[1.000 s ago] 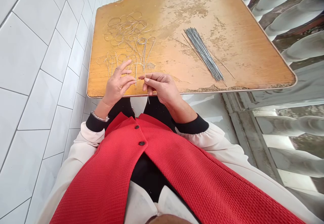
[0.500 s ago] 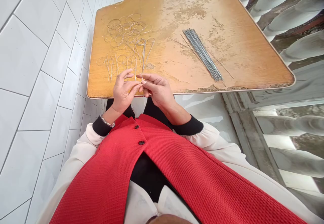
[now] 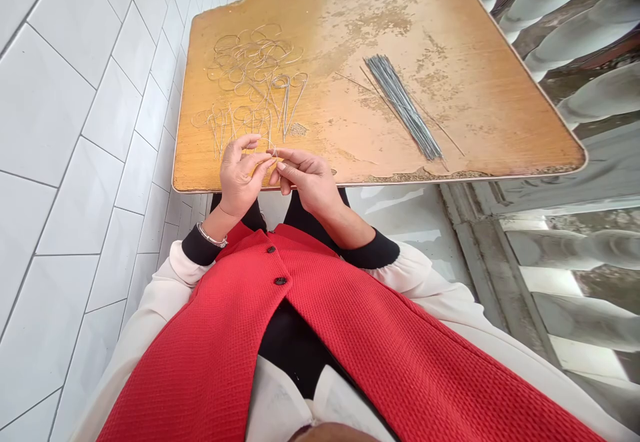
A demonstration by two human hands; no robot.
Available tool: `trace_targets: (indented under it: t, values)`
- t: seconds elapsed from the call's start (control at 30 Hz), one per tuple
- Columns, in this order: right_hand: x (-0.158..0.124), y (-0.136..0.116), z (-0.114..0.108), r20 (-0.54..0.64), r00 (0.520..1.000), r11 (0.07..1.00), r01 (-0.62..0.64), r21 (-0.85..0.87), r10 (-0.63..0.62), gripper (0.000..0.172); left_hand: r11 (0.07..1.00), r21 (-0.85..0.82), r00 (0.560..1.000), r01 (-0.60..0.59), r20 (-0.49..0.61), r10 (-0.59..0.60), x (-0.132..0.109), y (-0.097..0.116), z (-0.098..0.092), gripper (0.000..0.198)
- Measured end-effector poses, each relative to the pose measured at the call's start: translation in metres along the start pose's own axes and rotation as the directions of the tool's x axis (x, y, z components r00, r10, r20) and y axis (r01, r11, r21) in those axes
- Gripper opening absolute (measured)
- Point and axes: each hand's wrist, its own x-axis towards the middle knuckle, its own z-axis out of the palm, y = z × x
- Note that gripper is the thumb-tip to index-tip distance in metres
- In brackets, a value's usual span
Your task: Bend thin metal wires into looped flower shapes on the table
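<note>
A: Garments?
B: Red waffle-knit vest [image 3: 225, 355], black buttons [image 3: 281, 281], cream sleeves [image 3: 153, 315], black cuffs [image 3: 373, 252].
A: Jewellery?
B: Silver bracelet [image 3: 211, 235], left wrist.

Two hands, a left hand [image 3: 241, 179] and a right hand [image 3: 305, 179], at the near edge of one worn wooden tabletop [image 3: 475, 115]. Far left on the tabletop: one tangled mass of looped wires [image 3: 250, 75], its loops too overlapped to count. Right: one bundle of straight wires [image 3: 404, 107], too tightly packed to count, and three loose straight wires [image 3: 440, 129] beside it. Near: one bangle [image 3: 211, 235], two black cuffs [image 3: 377, 252], one red waistcoat [image 3: 200, 355] and two black buttons [image 3: 281, 281].
</note>
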Motion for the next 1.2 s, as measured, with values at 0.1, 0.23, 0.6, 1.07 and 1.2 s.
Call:
trace_targets:
  t: [0.1, 0.23, 0.6, 1.07, 1.2]
  values:
    - [0.001, 0.000, -0.001, 0.001, 1.000, 0.999, 0.005, -0.033, -0.005, 0.045, 0.995, 0.067, 0.997, -0.076, 0.013, 0.075, 0.000, -0.003, -0.001, 0.019]
    - [0.003, 0.000, -0.002, -0.037, 0.999, 0.998, 0.024, -0.065, -0.026, 0.046, 0.934, 0.246, 0.965, -0.260, 0.044, 0.257, 0.005, -0.019, -0.005, 0.029]
    - [0.006, 0.002, -0.001, -0.039, 0.999, 0.996, 0.022, -0.081, -0.025, 0.041, 0.881, 0.295, 0.929, -0.369, 0.130, 0.346, 0.007, -0.025, -0.010, 0.038]
    - [0.004, 0.000, -0.003, -0.072, 0.996, 0.993, 0.048, -0.112, -0.056, 0.040, 0.848, -0.427, 0.943, 0.315, 0.038, -0.331, 0.004, 0.009, 0.000, 0.014]
    - [0.004, -0.002, -0.006, -0.098, 0.995, 0.997, 0.007, -0.081, -0.015, 0.039, 0.782, -0.501, 0.915, 0.371, 0.055, -0.400, 0.007, 0.008, -0.002, 0.010]
